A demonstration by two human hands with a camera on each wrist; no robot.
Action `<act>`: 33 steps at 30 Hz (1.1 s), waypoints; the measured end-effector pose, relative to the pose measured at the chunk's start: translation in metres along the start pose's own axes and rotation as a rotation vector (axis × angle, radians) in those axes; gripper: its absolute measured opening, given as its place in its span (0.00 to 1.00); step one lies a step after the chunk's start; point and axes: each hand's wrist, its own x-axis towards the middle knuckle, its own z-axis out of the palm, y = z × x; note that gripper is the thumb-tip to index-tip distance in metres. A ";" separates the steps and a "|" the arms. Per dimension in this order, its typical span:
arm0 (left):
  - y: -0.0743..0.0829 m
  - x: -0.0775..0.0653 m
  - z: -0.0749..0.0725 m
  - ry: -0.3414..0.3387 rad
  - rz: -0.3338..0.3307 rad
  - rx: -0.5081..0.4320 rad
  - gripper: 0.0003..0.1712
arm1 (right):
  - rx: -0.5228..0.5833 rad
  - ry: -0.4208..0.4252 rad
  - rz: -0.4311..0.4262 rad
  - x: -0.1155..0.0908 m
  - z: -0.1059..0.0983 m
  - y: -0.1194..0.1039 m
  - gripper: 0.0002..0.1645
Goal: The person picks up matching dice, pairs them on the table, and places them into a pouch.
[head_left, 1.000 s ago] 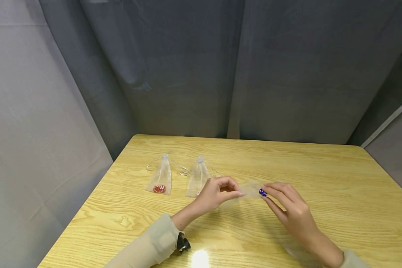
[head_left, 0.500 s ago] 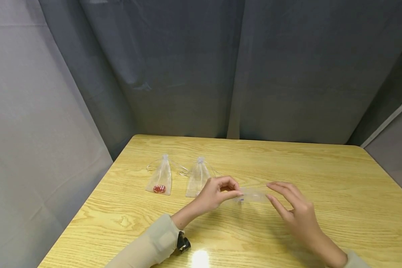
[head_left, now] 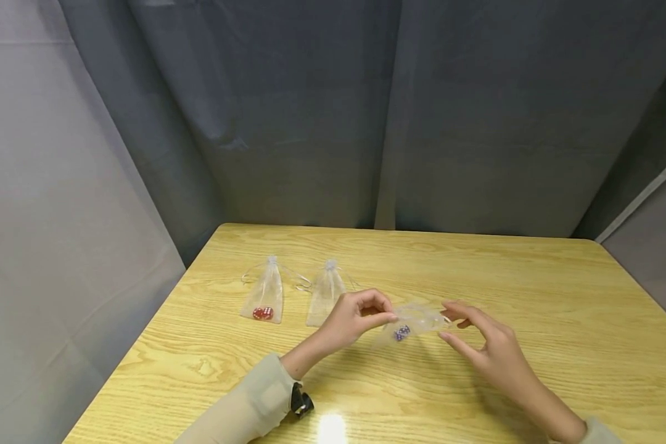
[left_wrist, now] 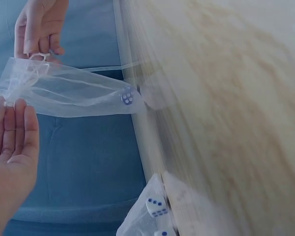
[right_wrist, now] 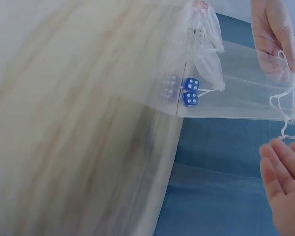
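Observation:
My left hand pinches the rim of a sheer white drawstring pouch, held above the table. Two blue dice with white pips lie together at the pouch's bottom end in the right wrist view. In the head view, the dice show through the mesh. My right hand is at the pouch's mouth end, thumb and fingers spread apart. A white drawstring loop hangs right by its fingertips.
To the left on the wooden table lie two tied pouches. One pouch contains red dice; the other pouch contains white dice. A grey curtain stands behind the table's far edge.
A blue die that my right hand pinched has gone into the pouch. The right hand let go, drew back a little, and is now by the drawstring. The left hand stays on the rim.

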 end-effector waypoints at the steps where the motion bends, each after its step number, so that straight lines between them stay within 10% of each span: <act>1: 0.000 -0.001 -0.001 0.005 0.001 0.002 0.06 | -0.004 -0.003 0.000 0.000 0.001 0.000 0.32; 13: 0.009 -0.017 -0.021 0.118 -0.007 0.038 0.18 | 0.120 0.046 0.000 0.005 0.011 -0.011 0.19; 22: 0.019 -0.043 -0.016 0.090 0.119 0.445 0.28 | 0.100 0.036 0.012 0.011 0.008 -0.019 0.20; 33: 0.019 -0.048 -0.005 0.136 0.181 0.577 0.05 | 0.135 0.029 0.020 0.010 0.011 -0.023 0.20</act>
